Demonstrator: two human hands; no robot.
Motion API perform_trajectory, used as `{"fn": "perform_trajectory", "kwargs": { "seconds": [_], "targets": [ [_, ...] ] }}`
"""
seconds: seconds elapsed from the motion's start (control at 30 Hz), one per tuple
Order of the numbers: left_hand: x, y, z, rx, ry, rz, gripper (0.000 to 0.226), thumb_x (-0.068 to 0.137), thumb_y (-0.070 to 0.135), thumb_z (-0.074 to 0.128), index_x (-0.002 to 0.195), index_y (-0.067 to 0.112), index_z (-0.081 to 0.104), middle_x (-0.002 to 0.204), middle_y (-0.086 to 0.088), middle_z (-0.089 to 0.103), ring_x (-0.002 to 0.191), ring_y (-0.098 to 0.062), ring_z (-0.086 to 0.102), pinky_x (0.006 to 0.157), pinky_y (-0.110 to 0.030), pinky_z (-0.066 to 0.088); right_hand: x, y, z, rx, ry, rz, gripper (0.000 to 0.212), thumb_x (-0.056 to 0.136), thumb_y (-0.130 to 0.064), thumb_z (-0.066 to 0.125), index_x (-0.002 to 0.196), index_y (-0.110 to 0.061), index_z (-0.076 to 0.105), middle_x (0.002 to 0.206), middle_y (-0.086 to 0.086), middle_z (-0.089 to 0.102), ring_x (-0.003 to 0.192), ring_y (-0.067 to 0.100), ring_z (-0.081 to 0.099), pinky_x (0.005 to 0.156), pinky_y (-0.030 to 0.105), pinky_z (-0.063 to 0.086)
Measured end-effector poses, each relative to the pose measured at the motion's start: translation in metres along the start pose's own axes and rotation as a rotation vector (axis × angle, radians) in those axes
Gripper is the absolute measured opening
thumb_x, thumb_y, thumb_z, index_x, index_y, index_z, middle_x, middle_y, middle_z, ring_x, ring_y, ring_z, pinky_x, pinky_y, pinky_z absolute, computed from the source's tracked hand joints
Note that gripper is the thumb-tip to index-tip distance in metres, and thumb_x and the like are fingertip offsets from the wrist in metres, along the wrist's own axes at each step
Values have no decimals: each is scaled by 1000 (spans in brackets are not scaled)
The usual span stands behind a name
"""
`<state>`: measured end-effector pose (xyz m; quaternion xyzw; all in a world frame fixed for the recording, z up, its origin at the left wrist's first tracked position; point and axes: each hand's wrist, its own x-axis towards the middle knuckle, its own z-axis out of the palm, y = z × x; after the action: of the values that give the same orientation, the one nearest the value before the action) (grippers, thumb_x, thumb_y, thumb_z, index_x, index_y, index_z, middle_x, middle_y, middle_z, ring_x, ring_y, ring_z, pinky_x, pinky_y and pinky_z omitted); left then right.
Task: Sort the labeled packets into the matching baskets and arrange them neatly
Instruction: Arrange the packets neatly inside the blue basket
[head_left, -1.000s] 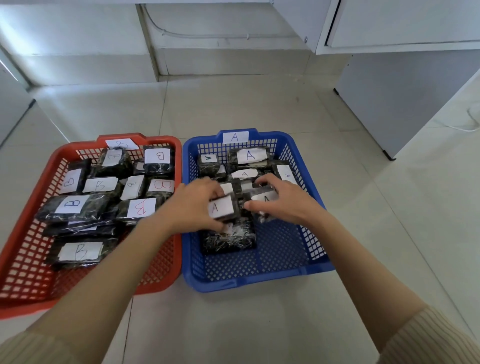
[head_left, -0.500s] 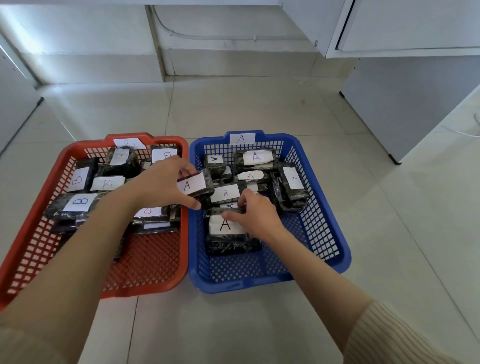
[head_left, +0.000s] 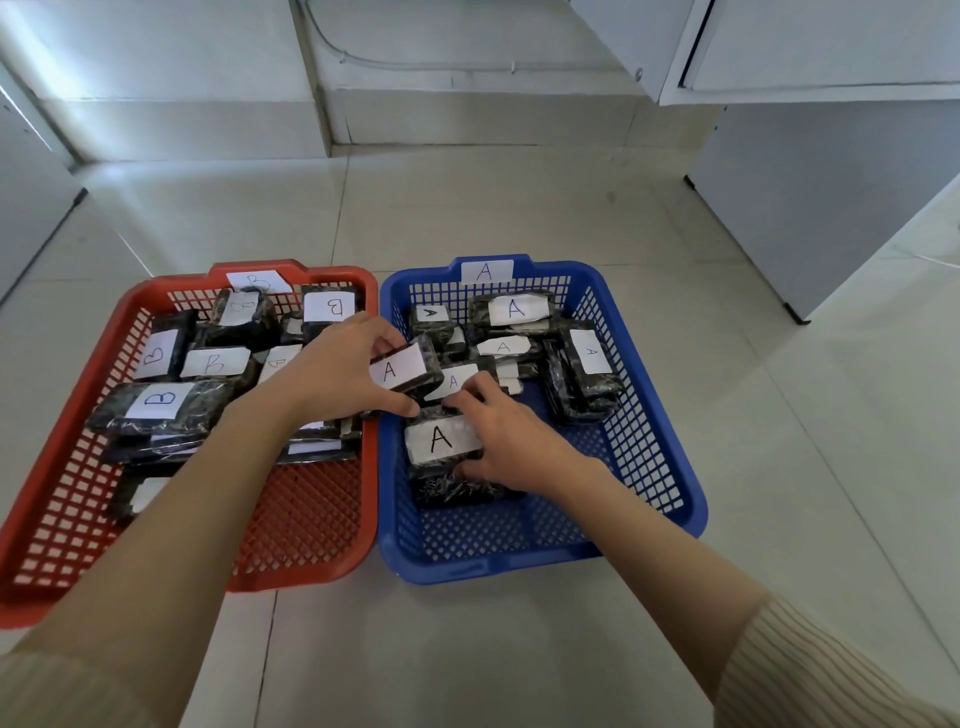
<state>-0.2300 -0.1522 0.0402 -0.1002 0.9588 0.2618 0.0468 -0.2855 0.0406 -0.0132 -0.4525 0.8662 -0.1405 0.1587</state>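
Packets marked A fill the blue basket (head_left: 644, 395); left hand (head_left: 332, 371) pinches one A packet (head_left: 402, 370), right hand (head_left: 511, 441) grips another packet (head_left: 441, 441).

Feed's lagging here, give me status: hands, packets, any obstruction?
Left hand holds an A packet over the blue basket. Right hand presses on the front A packet. Nothing in the way.

Red perforated plastic basket (head_left: 332, 525), blue perforated plastic basket (head_left: 644, 467); glossy film-wrapped dark packets (head_left: 582, 384), matt white paper labels (head_left: 441, 439); smooth glossy floor tiles (head_left: 467, 208).
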Motion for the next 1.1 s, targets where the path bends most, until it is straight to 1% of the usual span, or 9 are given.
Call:
{"fn": "perform_trajectory", "kwargs": {
  "seconds": [0.13, 0.2, 0.37, 0.47, 0.67, 0.8, 0.9, 1.0, 1.1],
  "targets": [
    [1, -3, 2, 7, 35, 9, 71, 61, 39, 85, 120, 19, 51, 111, 5, 48, 99, -11, 46, 81, -24, 36, 4, -1, -3, -17, 17, 39, 71, 80, -29, 73, 140, -13, 37, 132, 6, 32, 108, 29, 50, 86, 42, 48],
    [1, -4, 2, 10, 41, 11, 71, 61, 38, 85, 120, 18, 51, 111, 5, 47, 99, -11, 45, 82, -24, 36, 7, 0, -1, 2, 15, 40, 72, 79, -29, 74, 140, -14, 38, 131, 5, 33, 109, 28, 50, 88, 41, 48],
    [4, 1, 10, 73, -3, 81, 73, 61, 40, 84, 121, 18, 51, 109, 6, 44, 99, -9, 42, 83, -24, 36, -1, 13, -8, 298, -24, 91, 92, 72, -33, 80, 147, -19, 28, 139, -2, 25, 117, 20, 42, 100, 36, 42],
    [3, 10, 15, 122, -25, 112, 73, 62, 44, 82, 121, 18, 49, 108, 7, 42, 100, -10, 40, 83, -27, 37, -10, 26, -17, 367, -37, 119, 96, 72, -29, 81, 149, -22, 24, 143, -4, 21, 104, 10, 39, 96, 24, 40],
    [0, 33, 45, 398, -55, 159, 83, 63, 61, 74, 126, 17, 43, 116, 2, 45, 108, -18, 45, 86, -33, 39, -18, 49, -31, 378, -30, 158, 95, 72, -30, 81, 147, -27, 24, 135, -5, 26, 95, 13, 47, 77, 15, 38],
    [0, 28, 50, 274, -18, 123, 80, 62, 54, 78, 124, 16, 45, 116, 1, 45, 109, -18, 46, 83, -30, 41, -14, 41, -25, 408, -46, 117, 92, 71, -33, 81, 146, -27, 27, 137, -7, 29, 100, 9, 42, 85, 24, 38],
    [5, 23, 36, 112, 63, 86, 71, 59, 48, 82, 115, 17, 51, 106, 4, 47, 99, -16, 48, 80, -31, 43, -7, 34, -19, 409, -21, 104, 90, 72, -32, 80, 146, -22, 28, 138, -5, 30, 109, 10, 38, 90, 25, 36],
    [17, 20, 26, 145, 169, 105, 74, 61, 45, 82, 120, 14, 51, 113, 0, 48, 104, -18, 48, 88, -33, 43, -2, 32, -17, 423, 14, 105, 95, 72, -32, 81, 147, -21, 24, 141, -4, 28, 116, 11, 37, 94, 25, 37],
    [34, 18, 30, 241, 162, 129, 77, 63, 45, 82, 124, 13, 48, 118, -3, 48, 111, -22, 47, 90, -36, 41, 1, 35, -20, 515, 62, 98, 104, 70, -30, 82, 149, -33, 13, 143, -4, 25, 115, 10, 35, 95, 26, 38]
  ]
}}
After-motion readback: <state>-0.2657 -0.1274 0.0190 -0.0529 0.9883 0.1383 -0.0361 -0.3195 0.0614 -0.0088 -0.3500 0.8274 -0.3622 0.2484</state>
